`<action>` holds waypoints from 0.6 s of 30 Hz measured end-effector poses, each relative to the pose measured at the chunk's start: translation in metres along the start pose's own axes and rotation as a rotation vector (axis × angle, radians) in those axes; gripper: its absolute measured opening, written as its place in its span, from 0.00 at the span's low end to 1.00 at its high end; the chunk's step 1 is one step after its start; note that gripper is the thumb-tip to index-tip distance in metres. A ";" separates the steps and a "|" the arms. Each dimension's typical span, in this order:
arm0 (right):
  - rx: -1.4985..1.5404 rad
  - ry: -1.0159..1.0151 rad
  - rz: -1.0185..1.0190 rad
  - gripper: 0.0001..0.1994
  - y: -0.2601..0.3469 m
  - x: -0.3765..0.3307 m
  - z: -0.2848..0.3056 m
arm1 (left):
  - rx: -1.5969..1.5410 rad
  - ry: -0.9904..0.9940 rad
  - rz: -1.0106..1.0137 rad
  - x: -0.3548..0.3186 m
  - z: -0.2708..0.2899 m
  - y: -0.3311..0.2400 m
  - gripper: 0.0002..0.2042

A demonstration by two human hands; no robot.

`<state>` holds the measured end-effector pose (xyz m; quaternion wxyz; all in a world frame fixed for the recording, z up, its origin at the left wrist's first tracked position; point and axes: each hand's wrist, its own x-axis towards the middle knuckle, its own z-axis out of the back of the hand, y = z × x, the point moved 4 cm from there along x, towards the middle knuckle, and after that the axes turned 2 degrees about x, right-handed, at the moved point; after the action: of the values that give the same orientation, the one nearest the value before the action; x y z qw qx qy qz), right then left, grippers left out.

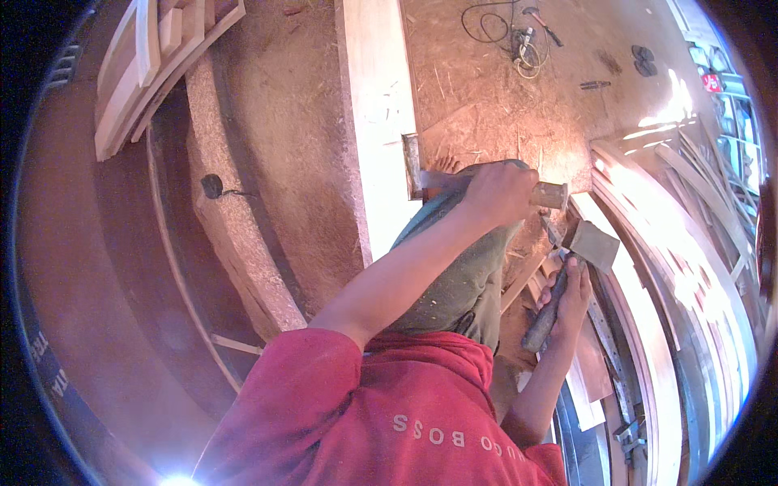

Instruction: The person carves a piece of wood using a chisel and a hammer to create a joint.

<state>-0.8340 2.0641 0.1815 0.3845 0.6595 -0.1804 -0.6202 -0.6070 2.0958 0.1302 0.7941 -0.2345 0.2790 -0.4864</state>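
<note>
My left hand (504, 193) is wrapped round the handle of a chisel (549, 195). The flat blade points left, toward a rectangular notch (412, 166) at the edge of a long pale timber beam (381, 89); whether the tip touches the wood, I cannot tell. Lower right, my right hand (570, 298) grips the dark handle of a mallet (596, 246). Its blocky, square-looking head is raised beside the chisel's butt end, apart from it. My leg in green trousers (454, 275) lies under my left forearm, next to the beam.
Long planks (648, 300) are stacked on the right, with a metal bar clamp (628, 437) among them. A rough curved timber (235, 202) and a slatted wooden frame (170, 57) stand left. Far off on the dirt floor lie a cable (527, 61), a hammer (545, 26) and dark sandals (643, 61).
</note>
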 end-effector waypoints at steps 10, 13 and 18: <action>-0.129 -0.001 0.065 0.11 0.017 0.017 0.009 | -0.031 -0.088 0.004 -0.006 -0.019 0.016 0.11; -0.118 -0.007 0.082 0.11 0.023 0.019 0.010 | -0.027 -0.009 0.029 -0.007 -0.025 0.020 0.16; -0.038 -0.062 0.278 0.13 0.049 0.023 0.016 | 0.012 -0.040 0.035 -0.009 -0.023 0.018 0.21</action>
<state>-0.8336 2.0118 0.2022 0.4732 0.6012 -0.2701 -0.5845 -0.6139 2.1093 0.1039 0.8093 -0.2346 0.2644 -0.4691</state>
